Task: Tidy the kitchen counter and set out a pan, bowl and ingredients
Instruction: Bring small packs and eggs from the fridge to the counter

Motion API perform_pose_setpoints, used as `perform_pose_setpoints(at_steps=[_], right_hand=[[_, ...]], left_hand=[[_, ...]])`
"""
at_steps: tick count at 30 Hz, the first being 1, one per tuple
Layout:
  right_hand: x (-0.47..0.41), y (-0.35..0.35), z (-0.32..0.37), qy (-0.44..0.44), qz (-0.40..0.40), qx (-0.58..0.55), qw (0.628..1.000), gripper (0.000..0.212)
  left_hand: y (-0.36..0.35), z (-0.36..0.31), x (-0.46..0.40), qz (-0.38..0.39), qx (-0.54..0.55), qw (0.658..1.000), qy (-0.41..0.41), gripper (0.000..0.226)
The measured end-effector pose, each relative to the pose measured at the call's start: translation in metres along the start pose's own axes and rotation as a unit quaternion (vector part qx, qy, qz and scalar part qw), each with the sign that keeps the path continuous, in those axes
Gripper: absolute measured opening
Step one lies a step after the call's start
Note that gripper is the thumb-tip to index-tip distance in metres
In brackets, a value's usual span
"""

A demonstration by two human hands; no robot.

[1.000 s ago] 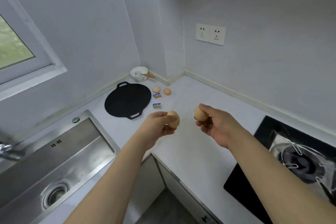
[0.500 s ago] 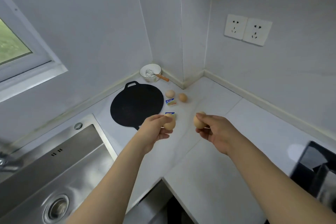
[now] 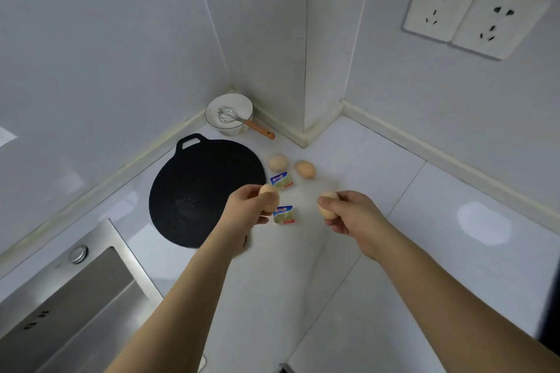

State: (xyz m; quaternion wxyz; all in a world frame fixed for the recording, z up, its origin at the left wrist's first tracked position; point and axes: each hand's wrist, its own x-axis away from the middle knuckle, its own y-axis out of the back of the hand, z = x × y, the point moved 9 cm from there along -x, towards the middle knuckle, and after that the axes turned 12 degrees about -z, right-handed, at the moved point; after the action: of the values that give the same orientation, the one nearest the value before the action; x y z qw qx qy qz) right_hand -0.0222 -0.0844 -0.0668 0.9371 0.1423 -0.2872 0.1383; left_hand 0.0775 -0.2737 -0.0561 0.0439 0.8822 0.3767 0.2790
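On the white corner counter (image 3: pixel 348 160), a flat round black pan (image 3: pixel 200 191) already has a whisk-holding white bowl (image 3: pixel 229 113), two brown eggs (image 3: pixel 278 162) and two butter packets (image 3: pixel 281 180) beside it, while the left hand (image 3: pixel 248 209) and right hand (image 3: pixel 351 215), apart, each grip another egg (image 3: pixel 268 195) above the packets, seemingly the last to set down.

A single head-worn camera looked forward and steeply down from above the tabletop (image 3: pixel 348 251), facing the corner where two walls met. Its wide lens bent the wall lines. Both forearms reached in from the lower edge, close to the lens. The sink (image 3: pixel 69 306) lay at lower left, the wall sockets (image 3: pixel 472 15) at upper right.
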Motion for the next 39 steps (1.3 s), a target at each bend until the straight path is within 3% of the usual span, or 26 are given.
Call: perform_pose_setpoints(at_steps=[8, 14, 26, 39], right_hand=[[-0.067, -0.031, -0.008, 0.056, -0.065, 0.177, 0.98, 0.031], [-0.089, -0.053, 0.002, 0.119, -0.052, 0.304, 0.944, 0.035], [-0.111, -0.075, -0.006, 0.16, -0.053, 0.361, 0.917, 0.033], [-0.11, -0.077, -0.005, 0.182, -0.068, 0.375, 0.906, 0.041]], left_hand=[[-0.012, 0.017, -0.061, -0.042, -0.192, 0.98, -0.034, 0.021], [-0.022, 0.025, -0.085, -0.072, -0.265, 0.961, -0.026, 0.024], [-0.031, 0.035, -0.101, -0.079, -0.364, 0.927, -0.05, 0.036], [-0.038, 0.035, -0.104, -0.08, -0.393, 0.914, -0.058, 0.048]])
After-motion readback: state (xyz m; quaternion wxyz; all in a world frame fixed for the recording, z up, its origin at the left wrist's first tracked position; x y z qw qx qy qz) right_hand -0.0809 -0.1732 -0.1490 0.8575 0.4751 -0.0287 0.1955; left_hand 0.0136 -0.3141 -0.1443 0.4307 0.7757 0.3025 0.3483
